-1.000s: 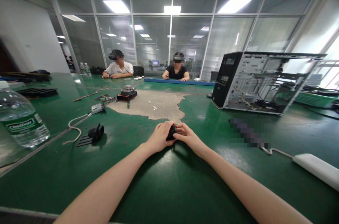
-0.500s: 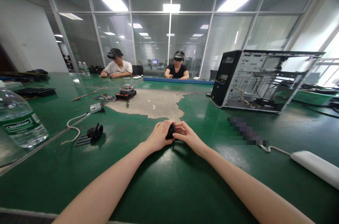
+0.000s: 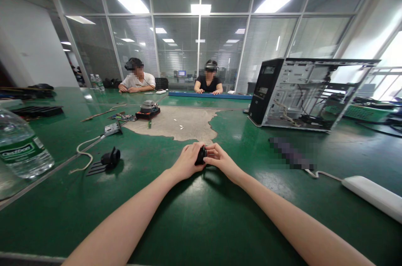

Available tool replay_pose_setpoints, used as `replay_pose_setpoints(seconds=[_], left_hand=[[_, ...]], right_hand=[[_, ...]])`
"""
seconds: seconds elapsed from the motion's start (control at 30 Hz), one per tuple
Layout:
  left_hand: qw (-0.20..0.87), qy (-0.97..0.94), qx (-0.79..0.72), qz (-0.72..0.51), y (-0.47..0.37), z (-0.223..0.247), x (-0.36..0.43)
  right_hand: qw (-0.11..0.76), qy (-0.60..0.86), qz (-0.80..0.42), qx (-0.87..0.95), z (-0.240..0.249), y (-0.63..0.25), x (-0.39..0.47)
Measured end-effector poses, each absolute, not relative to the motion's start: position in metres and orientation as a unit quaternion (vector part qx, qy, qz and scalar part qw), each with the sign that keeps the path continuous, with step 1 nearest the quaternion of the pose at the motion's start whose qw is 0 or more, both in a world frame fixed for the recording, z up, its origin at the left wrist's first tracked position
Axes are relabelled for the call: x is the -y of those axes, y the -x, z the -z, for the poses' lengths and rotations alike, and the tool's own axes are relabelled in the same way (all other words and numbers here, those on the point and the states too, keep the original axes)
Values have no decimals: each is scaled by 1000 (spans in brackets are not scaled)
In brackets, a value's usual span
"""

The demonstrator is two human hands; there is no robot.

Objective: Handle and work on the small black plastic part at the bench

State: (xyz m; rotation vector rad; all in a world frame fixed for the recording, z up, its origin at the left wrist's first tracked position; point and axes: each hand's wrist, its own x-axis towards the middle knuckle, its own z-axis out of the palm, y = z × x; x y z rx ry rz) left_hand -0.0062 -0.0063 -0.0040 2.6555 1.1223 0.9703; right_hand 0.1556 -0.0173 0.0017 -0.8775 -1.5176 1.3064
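My left hand [image 3: 187, 158] is closed around a small black rounded part [image 3: 200, 156] just above the green table [image 3: 194, 220]. The fingers of my right hand [image 3: 221, 159] pinch the same part from its right side. Most of it is hidden by my fingers, so its exact kind cannot be made out. To the left lies another black part [image 3: 110, 157] with a round end and long flat prongs.
An opened computer case [image 3: 266, 94] stands at the right, with a white power strip [image 3: 370, 192] and a blurred-out dark item [image 3: 290, 153] nearer. A water bottle [image 3: 23, 148], a metal bracket [image 3: 112, 128] and a cable [image 3: 82, 148] are at left. Two people sit across.
The whole view has shifted slightly. Both hands keep hold of the black part in nearly the same position.
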Motion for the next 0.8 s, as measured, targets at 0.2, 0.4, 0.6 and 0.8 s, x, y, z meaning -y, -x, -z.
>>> replay_pose_setpoints(seconds=[0.2, 0.4, 0.6, 0.8], left_hand=[[46, -873, -368, -316, 6, 3, 7], [47, -872, -371, -315, 7, 4, 6], [44, -872, -366, -321, 6, 5, 6], [41, -873, -368, -318, 7, 7, 3]], right_hand=[[465, 373, -523, 610, 2, -155, 15], [447, 376, -527, 618, 2, -156, 14], [463, 355, -534, 612, -2, -155, 18], [447, 387, -523, 613, 1, -155, 14]])
